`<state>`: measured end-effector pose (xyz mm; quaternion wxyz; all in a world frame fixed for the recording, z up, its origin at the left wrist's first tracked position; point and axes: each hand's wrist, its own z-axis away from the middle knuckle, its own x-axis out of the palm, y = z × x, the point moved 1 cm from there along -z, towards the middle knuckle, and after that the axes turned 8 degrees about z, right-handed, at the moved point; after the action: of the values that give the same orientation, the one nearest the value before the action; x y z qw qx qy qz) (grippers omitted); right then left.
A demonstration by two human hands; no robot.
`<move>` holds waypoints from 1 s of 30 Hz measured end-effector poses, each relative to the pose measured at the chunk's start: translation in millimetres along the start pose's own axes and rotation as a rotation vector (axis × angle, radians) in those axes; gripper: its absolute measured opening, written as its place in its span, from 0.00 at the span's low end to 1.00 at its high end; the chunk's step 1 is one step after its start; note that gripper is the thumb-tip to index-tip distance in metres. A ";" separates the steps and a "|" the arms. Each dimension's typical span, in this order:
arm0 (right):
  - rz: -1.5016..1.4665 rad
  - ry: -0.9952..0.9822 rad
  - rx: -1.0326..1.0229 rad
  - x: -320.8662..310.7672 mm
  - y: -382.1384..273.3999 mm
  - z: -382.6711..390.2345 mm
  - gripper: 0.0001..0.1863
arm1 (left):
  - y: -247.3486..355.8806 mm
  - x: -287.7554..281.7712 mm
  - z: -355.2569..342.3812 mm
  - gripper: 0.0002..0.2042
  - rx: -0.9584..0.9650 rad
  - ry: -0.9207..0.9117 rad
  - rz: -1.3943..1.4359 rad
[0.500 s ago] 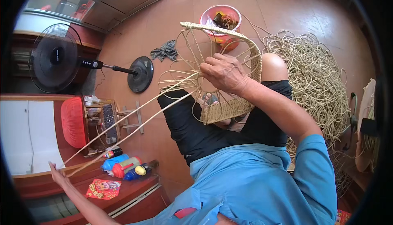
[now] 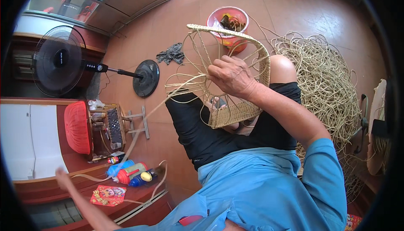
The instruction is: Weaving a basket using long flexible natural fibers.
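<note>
A half-woven basket point(image 2: 240, 112) of pale straw-coloured cord rests tilted between my knees, with a braided rim and open looped spokes. My right hand point(image 2: 232, 76) is closed over the gathered spokes at its middle; the fingertips are hidden behind the hand. Loose cord point(image 2: 158, 105) runs from there down to the left, partly smeared by motion. Far out at the lower left, my left hand point(image 2: 64, 179) is blurred but looks closed, with slack cord leading away from it and curving over the red cabinet top.
A large heap of cord point(image 2: 322, 92) lies on the floor at the right. Beyond the basket stands a pink bucket point(image 2: 232, 41) near a grey rag point(image 2: 171, 53). A standing fan point(image 2: 61, 60) is at the left. Bottles point(image 2: 130, 174) and a red card point(image 2: 108, 195) lie on the cabinet.
The two taut strands to my left hand have gone slack and now swing in curves over the cabinet. My left hand has shifted slightly; the right hand keeps its grip on the basket.
</note>
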<state>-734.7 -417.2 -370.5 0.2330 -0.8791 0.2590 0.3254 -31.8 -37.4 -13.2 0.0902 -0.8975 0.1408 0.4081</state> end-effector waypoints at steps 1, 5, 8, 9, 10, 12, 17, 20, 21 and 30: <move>-0.004 -0.003 0.001 0.3 0.0 0.4 0.08 | 58.7 10.8 24.7 0.22 0.292 -0.180 0.310; -0.030 0.002 -0.016 1.3 2.1 0.8 0.08 | 277.1 23.0 277.4 0.15 0.782 -0.545 1.099; -0.028 -0.015 -0.027 0.2 1.3 0.5 0.09 | 392.2 -21.1 421.0 0.23 0.877 -0.763 1.323; -0.010 -0.020 -0.032 -1.6 0.5 1.0 0.09 | 416.3 -32.2 447.8 0.24 0.849 -0.831 1.287; -0.003 -0.035 -0.064 -2.7 -0.5 0.5 0.09 | 434.8 -38.9 465.1 0.25 0.869 -0.872 1.314; -0.004 -0.013 -0.011 -2.4 -1.3 -3.7 0.09 | 457.6 -40.4 478.2 0.23 0.902 -0.691 1.332; -0.022 -0.028 0.005 -0.3 -2.5 -2.5 0.10 | 478.9 -20.2 479.6 0.08 0.896 -0.688 1.351; -0.017 -0.012 -0.016 0.8 -0.5 -2.2 0.10 | 485.8 -17.1 475.4 0.05 0.964 -0.667 1.364; -0.017 -0.015 -0.019 1.0 0.1 -2.7 0.10 | 487.7 -18.3 472.7 0.05 0.960 -0.665 1.362; -0.036 -0.017 -0.013 0.0 0.0 -1.8 0.09 | 513.0 -30.9 453.6 0.04 1.159 -0.611 1.143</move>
<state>-733.9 -418.3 -369.2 0.2354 -0.8823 0.2388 0.3303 -539.3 -390.6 -308.9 0.3481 -0.3531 0.7252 0.4777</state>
